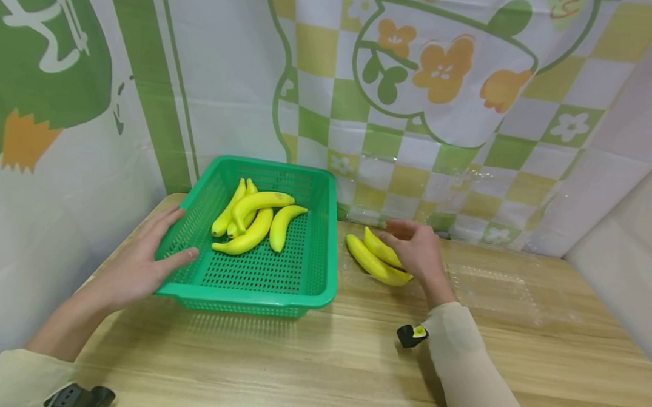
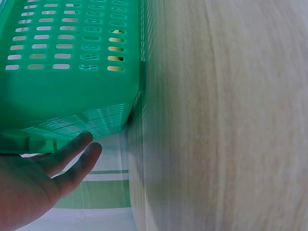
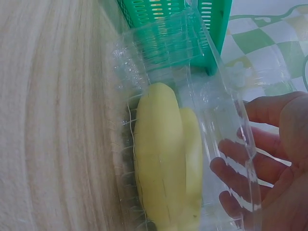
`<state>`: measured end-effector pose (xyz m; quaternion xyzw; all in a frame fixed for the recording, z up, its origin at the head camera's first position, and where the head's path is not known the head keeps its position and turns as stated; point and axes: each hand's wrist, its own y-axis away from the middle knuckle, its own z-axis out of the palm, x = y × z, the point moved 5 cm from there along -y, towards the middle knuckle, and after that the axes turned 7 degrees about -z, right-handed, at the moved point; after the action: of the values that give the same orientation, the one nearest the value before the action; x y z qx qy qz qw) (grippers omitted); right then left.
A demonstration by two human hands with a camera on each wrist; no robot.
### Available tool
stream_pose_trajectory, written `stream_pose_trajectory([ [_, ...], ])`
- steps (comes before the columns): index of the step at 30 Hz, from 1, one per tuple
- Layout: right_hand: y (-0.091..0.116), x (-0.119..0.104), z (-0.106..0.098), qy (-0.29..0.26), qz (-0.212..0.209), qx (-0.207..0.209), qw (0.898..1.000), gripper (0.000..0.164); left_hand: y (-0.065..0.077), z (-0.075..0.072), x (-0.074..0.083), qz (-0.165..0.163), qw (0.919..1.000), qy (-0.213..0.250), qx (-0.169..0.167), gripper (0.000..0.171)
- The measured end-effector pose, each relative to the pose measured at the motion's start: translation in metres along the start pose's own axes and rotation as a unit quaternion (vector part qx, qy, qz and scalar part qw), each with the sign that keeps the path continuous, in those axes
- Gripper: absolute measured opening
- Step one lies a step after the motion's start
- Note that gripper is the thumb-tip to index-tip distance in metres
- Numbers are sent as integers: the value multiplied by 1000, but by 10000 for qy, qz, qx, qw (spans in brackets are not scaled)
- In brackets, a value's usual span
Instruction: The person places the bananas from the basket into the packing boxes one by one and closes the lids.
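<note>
A green slotted basket [image 1: 294, 299] holds several yellow bananas [image 1: 250, 233]. My left hand [image 1: 145, 259] is at its left rim, the thumb over the inside and the fingers along the outside. In the left wrist view two fingers [image 2: 72, 168] show beside the basket's outer wall. Right of the basket, two more bananas [image 1: 378, 263] lie side by side in a clear plastic box [image 3: 168, 43]. My right hand [image 1: 414, 247] is over the far side of these bananas. In the right wrist view its loosely spread fingers [image 3: 240, 183] show at the box's side wall, apart from the bananas.
Clear plastic [image 1: 497, 290] with a ridged edge lies on the wooden table [image 1: 307, 373] to the right. A patterned cloth [image 1: 332, 64] hangs behind the table, and a white one borders it at the right. Dark wrist cameras are on both sleeves.
</note>
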<state>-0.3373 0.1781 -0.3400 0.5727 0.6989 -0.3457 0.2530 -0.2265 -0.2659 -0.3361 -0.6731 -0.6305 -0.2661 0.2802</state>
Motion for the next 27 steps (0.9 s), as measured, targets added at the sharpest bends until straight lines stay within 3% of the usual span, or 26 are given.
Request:
stream_pose_trajectory([
  [18, 2, -9, -1, 130, -82, 33, 9999, 44, 0, 0, 0, -58, 10000, -78, -20, 85],
  [27, 3, -18, -1, 124, -342, 68, 9993, 42, 0, 0, 0, -30, 10000, -15, -19, 86],
])
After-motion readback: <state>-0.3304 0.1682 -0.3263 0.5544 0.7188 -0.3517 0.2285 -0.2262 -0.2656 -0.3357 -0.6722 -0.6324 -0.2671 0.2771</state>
